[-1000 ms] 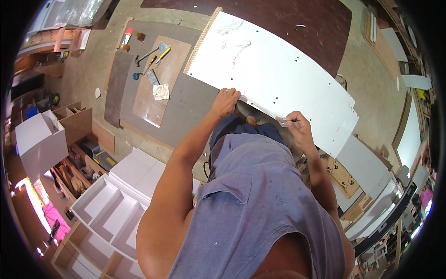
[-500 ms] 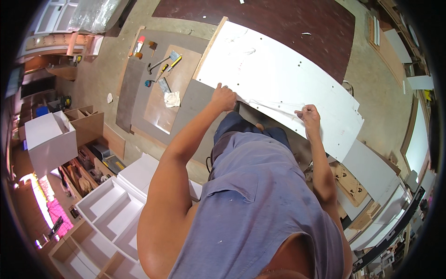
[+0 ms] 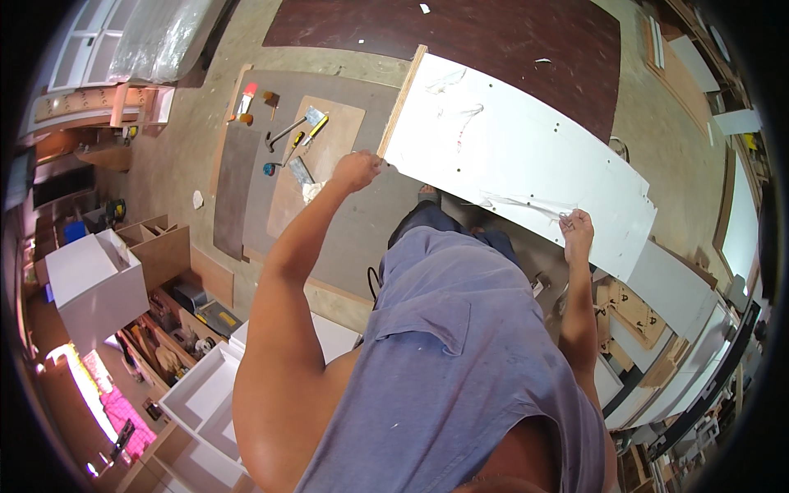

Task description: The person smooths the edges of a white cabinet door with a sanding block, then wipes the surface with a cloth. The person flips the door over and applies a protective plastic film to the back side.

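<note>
A long white panel [image 3: 518, 140] with small dark holes lies across in front of me, its plywood edge [image 3: 403, 103] showing at the left end. My left hand [image 3: 357, 171] is at the panel's near left corner, its fingers curled against the edge. Near the panel's close long edge, my right hand [image 3: 578, 234] is closed in a pinch on a wrinkled strip of clear film [image 3: 526, 203]. That strip runs leftward from my fingers along the panel. More creased film [image 3: 448, 80] shows on the panel's far left part.
Left of the panel, a grey board carries a hammer [image 3: 288, 135], a yellow-handled cutter [image 3: 316, 129], a scraper blade [image 3: 301, 172], a brush [image 3: 248, 97] and a crumpled cloth [image 3: 312, 191]. A dark red-brown sheet [image 3: 460, 33] lies beyond. White box [image 3: 99, 275] and drawer frames stand at left.
My left hand has slid left along the panel to its corner. My right hand has shifted slightly right and down with the film strip. The view has also shifted.
</note>
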Available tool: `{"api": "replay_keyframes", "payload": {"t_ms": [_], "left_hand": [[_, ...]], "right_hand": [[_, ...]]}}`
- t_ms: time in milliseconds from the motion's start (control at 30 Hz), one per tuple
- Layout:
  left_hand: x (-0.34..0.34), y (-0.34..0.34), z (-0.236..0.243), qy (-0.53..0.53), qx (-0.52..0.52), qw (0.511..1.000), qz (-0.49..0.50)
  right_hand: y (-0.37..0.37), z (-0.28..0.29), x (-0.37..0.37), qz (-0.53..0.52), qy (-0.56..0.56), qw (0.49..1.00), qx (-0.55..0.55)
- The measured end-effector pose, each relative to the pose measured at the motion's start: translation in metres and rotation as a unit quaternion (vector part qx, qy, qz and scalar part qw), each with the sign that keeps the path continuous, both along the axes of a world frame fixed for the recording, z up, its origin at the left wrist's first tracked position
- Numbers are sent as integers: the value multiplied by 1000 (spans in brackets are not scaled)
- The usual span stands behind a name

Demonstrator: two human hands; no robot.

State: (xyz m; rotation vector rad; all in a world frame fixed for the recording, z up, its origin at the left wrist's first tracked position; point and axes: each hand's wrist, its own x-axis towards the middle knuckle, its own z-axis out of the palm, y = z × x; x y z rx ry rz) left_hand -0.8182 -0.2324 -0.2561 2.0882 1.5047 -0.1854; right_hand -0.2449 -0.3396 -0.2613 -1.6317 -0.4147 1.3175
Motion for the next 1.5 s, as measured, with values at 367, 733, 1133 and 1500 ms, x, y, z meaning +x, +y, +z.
{"api": "replay_keyframes", "payload": {"t_ms": [367, 733, 1133, 1500], "left_hand": [[45, 3, -28, 5, 149, 980, -135], [-45, -30, -4, -36, 148, 987, 59], [-146, -91, -40, 179, -43, 954, 237], [77, 28, -21, -167, 108, 961, 190]], "right_hand": [[-18, -74, -2, -110, -278, 945, -134], [28, -19, -163, 204, -515, 825, 110], [59, -22, -221, 438, -527, 728, 14], [74, -13, -226, 541, -573, 610, -92]]}}
